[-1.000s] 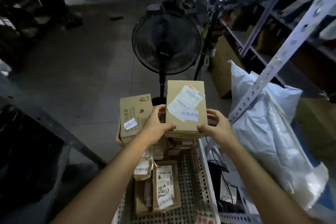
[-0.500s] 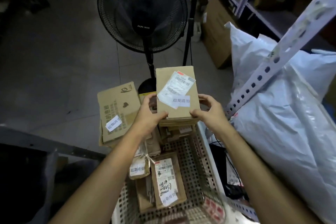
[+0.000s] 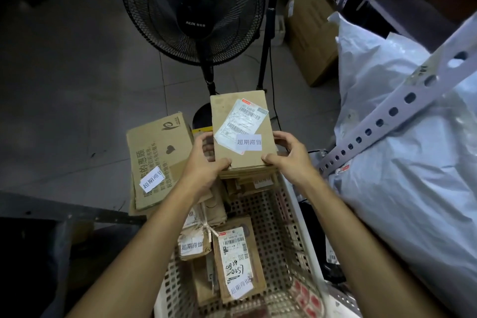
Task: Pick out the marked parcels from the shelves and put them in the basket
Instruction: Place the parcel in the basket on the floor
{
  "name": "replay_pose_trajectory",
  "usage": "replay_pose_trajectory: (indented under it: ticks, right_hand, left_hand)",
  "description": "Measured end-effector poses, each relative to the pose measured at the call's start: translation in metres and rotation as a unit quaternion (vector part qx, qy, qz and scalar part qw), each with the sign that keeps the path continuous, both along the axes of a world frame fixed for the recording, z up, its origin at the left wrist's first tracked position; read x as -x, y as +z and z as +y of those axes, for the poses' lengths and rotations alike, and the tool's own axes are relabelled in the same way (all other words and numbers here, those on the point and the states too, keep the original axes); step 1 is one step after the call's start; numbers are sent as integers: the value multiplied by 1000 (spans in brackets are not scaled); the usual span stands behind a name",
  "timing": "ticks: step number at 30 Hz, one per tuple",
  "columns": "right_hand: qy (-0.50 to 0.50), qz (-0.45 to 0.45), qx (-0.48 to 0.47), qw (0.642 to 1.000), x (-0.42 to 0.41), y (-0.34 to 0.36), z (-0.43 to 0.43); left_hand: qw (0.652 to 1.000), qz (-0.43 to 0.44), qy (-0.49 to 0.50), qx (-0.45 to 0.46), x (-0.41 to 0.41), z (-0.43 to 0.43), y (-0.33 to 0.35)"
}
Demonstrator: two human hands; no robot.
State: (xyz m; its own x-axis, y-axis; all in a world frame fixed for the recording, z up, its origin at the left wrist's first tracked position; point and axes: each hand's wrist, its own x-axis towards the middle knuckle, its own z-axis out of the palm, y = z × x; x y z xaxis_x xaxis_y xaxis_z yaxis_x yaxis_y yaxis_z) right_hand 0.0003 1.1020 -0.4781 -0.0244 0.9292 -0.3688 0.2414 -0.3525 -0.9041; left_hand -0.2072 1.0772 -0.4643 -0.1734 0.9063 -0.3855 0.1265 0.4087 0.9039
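Had both hands on one flat parcel (image 3: 242, 131): left hand (image 3: 204, 162) curled round its near-left corner, thumb on top; right hand (image 3: 289, 155) gripping the near-right corner the same way. No release on either side.

Held it roughly level over the far end of the white perforated basket (image 3: 289, 227), right above a stack (image 3: 247, 178) of similar flat cardboard pieces. Could not tell whether it was resting on the stack or just clear of it. Read a shipping label and a white printed marker sticker (image 3: 249, 142) on its top face, so took it for a marked one.

Spotted more already down in the basket: a labelled parcel (image 3: 236, 261) with handwriting and the same kind of sticker, and beside it a tied bundle (image 3: 195, 240), also stickered. Saw a bigger stickered carton (image 3: 160, 157) at the basket's far-left corner; could not tell whether inside or leaning outside.

Beyond that: black fan (image 3: 192, 8) on the tiled floor (image 3: 77, 85) past the far end, large white poly bag (image 3: 387, 162) and a slotted grey shelf upright (image 3: 413, 95) on the right, boxes (image 3: 309, 33) under the shelving further back.

Judged progress: well under way, several marked parcels binned, this one at the drop-off point with only the let-go left. Could not judge how many remained on the shelves.
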Motion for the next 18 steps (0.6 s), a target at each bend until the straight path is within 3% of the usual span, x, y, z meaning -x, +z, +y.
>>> replay_pose_trajectory:
  ticks: [18]
  right_hand:
    - [27,-27,25,999,12,3,-1]
  left_hand:
    - [995,92,-19,44,11,0,3]
